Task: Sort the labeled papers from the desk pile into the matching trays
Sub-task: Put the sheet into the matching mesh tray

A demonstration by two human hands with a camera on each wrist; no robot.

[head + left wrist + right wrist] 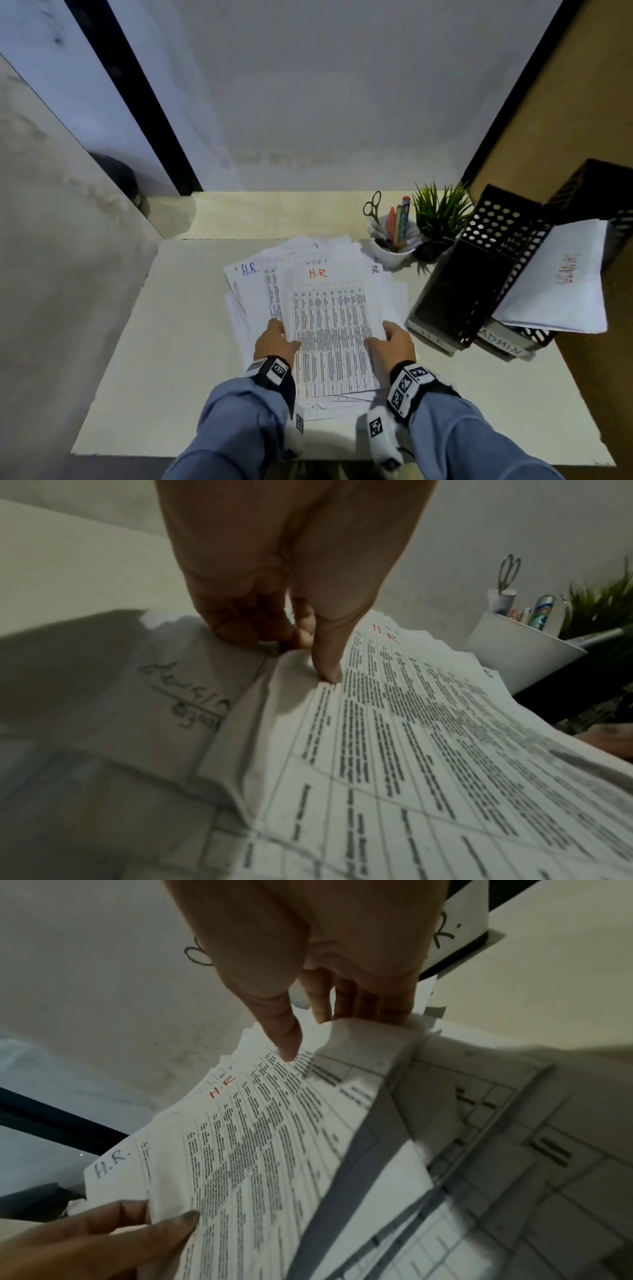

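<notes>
A loose pile of papers lies in the middle of the desk. Its top sheet is a printed table marked "H.R" in red, and it is lifted off the pile. My left hand pinches its left edge, thumb on top and fingers curled under. My right hand pinches the right edge, thumb above and fingers below. Another sheet marked "H.R." in blue shows underneath. Black perforated trays stand at the right; one labelled ADMIN holds a paper.
A white cup with scissors and pens stands behind the pile, next to a small green plant. A tray label ending in "R." shows in the right wrist view. Walls close in at the back and left.
</notes>
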